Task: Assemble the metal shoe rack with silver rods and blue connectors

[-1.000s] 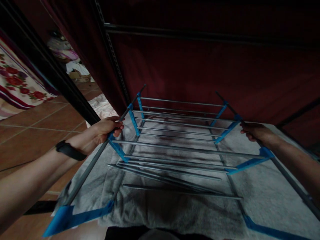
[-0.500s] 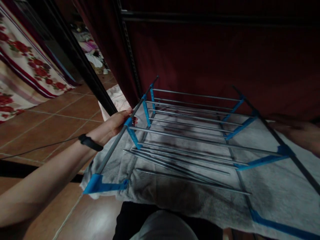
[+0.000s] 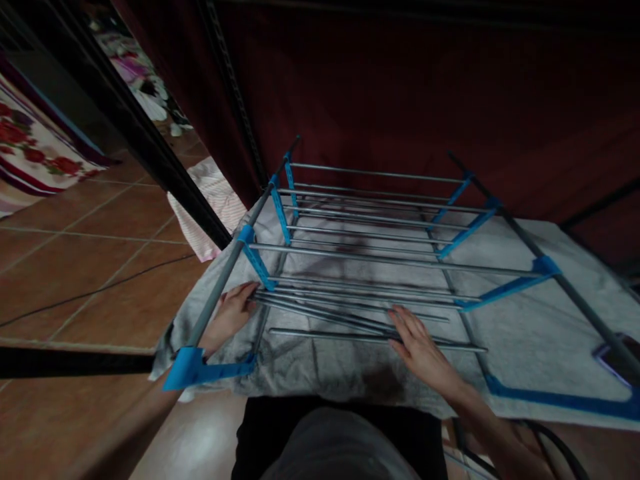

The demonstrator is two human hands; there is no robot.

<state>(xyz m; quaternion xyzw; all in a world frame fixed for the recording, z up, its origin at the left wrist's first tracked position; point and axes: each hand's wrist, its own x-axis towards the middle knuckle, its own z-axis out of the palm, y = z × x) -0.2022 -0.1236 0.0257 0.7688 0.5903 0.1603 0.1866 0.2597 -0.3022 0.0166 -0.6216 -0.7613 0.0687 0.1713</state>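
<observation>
Left hand [image 3: 233,313] of mine reaches under the left rail [image 3: 217,292] of the frame, its fingers bunched at the left ends of the loose metal rods [image 3: 325,315]; I cannot tell whether they are closed around any. With my right hand [image 3: 419,343] I span the rods towards their right ends, palm down, fingers nearly straight and thumb apart, gripping nothing that I can see. The rods lie on the grey cloth [image 3: 350,373], inside the near part of the frame, several crossing at a slant and one single rod [image 3: 325,334] lying nearer to me.

To handle these well, I would judge, I should work from both ends: pinch one rod, separate it from its neighbours and keep it level, since smooth tubes probably roll and drag each other along. Pressing too hard could well splay the pile.

What hems me in is the frame. Its left rail crosses above my forearm, the blue corner piece [image 3: 185,368] sits just beside my wrist, and a crossbar [image 3: 390,258] runs beyond the pile, so lifting sharply could knock any of them. On the right, what looks like a phone [image 3: 611,365] lies on the cloth by the right rail [image 3: 585,308]. A dark red curtain [image 3: 400,100] hangs behind; a black post [image 3: 145,153] and a striped cloth [image 3: 213,200] stand and lie to the left.
</observation>
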